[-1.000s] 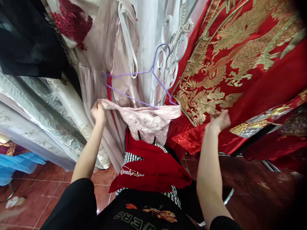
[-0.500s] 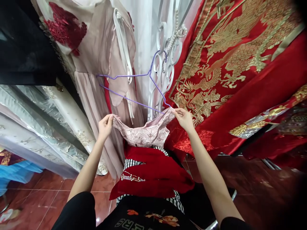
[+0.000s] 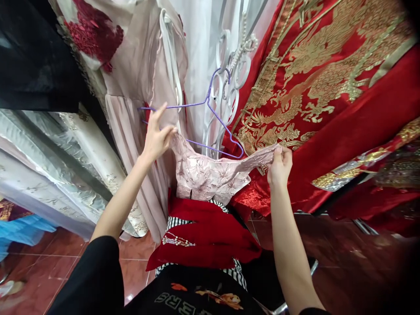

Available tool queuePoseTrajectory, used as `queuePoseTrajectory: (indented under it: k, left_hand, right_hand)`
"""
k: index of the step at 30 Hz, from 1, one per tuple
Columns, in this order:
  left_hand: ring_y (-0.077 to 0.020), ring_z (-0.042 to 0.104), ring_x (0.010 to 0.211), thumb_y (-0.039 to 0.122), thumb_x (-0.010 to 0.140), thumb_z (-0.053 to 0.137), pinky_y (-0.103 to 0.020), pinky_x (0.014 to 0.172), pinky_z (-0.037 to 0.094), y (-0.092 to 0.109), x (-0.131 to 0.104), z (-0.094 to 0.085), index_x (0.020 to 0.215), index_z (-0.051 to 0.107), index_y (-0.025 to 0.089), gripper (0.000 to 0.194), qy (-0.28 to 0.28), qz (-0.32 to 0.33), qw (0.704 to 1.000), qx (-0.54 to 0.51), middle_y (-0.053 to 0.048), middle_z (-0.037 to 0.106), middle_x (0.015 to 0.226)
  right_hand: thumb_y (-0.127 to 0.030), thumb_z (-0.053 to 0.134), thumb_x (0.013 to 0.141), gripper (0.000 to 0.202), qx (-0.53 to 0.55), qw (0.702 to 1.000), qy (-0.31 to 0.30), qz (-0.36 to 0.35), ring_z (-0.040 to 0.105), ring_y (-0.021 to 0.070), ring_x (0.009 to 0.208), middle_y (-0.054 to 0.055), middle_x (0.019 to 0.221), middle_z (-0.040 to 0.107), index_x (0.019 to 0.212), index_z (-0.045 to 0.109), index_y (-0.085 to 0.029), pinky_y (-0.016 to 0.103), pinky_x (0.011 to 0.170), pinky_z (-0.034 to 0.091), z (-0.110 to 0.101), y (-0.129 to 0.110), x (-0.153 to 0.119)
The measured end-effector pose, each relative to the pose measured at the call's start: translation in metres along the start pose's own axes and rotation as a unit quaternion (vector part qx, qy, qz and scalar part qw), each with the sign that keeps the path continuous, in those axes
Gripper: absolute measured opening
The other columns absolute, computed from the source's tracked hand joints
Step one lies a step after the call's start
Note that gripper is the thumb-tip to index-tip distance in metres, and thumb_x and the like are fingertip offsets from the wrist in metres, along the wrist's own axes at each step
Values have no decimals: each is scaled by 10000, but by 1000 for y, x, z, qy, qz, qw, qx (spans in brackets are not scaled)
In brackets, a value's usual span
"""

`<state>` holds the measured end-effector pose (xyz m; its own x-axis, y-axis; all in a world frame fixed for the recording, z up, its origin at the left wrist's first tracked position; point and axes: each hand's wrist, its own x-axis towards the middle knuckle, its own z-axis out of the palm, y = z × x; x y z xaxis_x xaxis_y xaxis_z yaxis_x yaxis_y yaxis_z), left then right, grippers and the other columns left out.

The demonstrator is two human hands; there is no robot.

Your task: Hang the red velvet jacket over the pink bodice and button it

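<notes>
A pink embroidered bodice [image 3: 213,173] is stretched between my hands above my lap. My right hand [image 3: 280,166] pinches the end of its right strap, pulled out to the side. At the left strap, my left hand [image 3: 157,135] has its thumb against the strap's top end, with the index finger raised apart toward the hanger. A thin purple hanger [image 3: 210,103] hangs by its hook just behind the bodice. Its right end shows bare, beside the right strap; its left end is partly hidden behind my left hand.
A white scrolled metal stand [image 3: 216,87] with pearl strands carries the hanger. A pale pink dress [image 3: 131,83] hangs left, red-and-gold garments [image 3: 308,83] right. A dark red cloth [image 3: 210,236] lies across my lap over striped fabric. Several pale gowns [image 3: 59,162] hang at far left.
My right hand has moved right, drawing the strap away from the hanger's end. My left hand has risen and moved right, its index finger now extended, and the bodice has shifted right.
</notes>
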<state>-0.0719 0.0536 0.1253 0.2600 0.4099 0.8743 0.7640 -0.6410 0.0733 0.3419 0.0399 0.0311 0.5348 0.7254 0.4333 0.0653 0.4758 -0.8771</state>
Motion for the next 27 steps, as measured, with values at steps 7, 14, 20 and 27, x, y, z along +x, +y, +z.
queuePoseTrajectory:
  k: [7,14,20,27]
  left_hand:
    - [-266,324,1413,457,954,515,-601,1193,151,-23,55,6,868,644,245,262,-38,-32,998,24,-42,466,1485]
    - [-326,571,1075,411,987,458,-591,1011,275,-18,34,17,891,635,184,303,-122,-40,989,78,-133,599,1074]
    - [-292,555,970,407,997,427,-505,934,295,-9,21,23,922,656,199,318,-152,-31,983,99,-109,544,973]
    - [-295,543,973,403,993,434,-507,935,279,-10,22,22,920,667,200,318,-155,-33,983,93,-100,526,956]
  right_hand:
    - [-695,710,682,547,24,999,15,35,613,137,688,-7,866,626,943,516,-254,256,555,525,2,-33,-2]
    - [-650,755,625,537,-13,994,21,108,553,124,615,-25,752,570,878,515,-241,225,479,476,-2,-23,-17]
    - [-640,740,640,509,-32,993,30,106,516,119,578,-41,700,539,864,521,-239,226,463,444,-4,-18,-14]
    - [-671,717,659,515,-44,995,9,89,497,125,545,-30,711,563,874,528,-243,249,454,422,-9,-20,-15]
